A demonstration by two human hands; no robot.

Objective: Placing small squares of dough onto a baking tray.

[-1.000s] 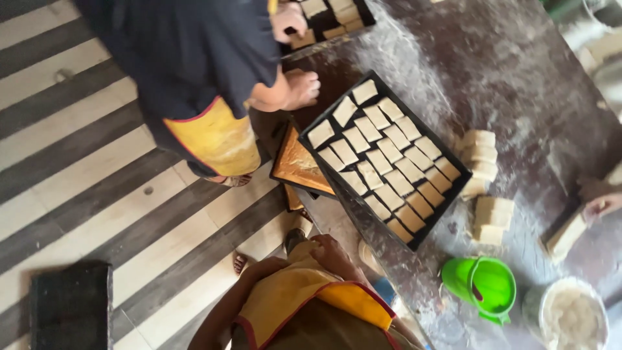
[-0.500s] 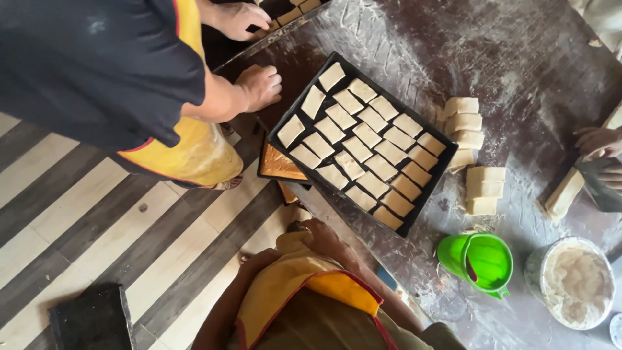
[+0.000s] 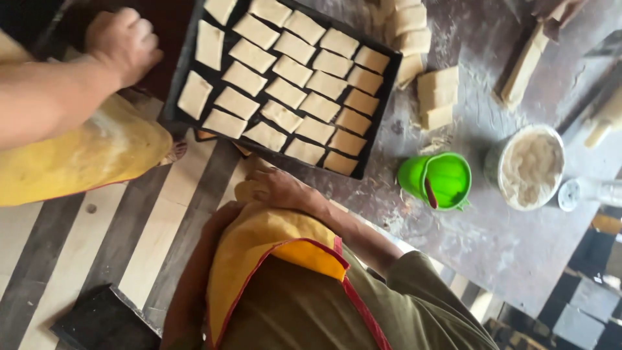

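My right hand (image 3: 275,188) lies at the table's near edge just below the black tray (image 3: 381,110), its fingers curled on the bunched top of my yellow apron (image 3: 265,249). My left hand is tucked under that apron fold, and only the forearm (image 3: 188,291) shows. The tray holds several rows of flat pale dough squares (image 3: 295,87). Another person's closed hand (image 3: 123,42) rests near the tray's far left corner, with that person's yellow apron (image 3: 78,155) below it.
Stacked dough blocks (image 3: 437,97) sit right of the tray. A green bucket (image 3: 440,178) and a white bowl of flour (image 3: 531,165) stand on the floured table (image 3: 499,246). A wooden stick (image 3: 525,65) lies at the back. A black tray (image 3: 103,321) lies on the striped floor.
The view has closed in and shifted, so the tray now sits higher and larger. The other person's hand has drawn back to the tray's left corner. My hands stay at the apron.
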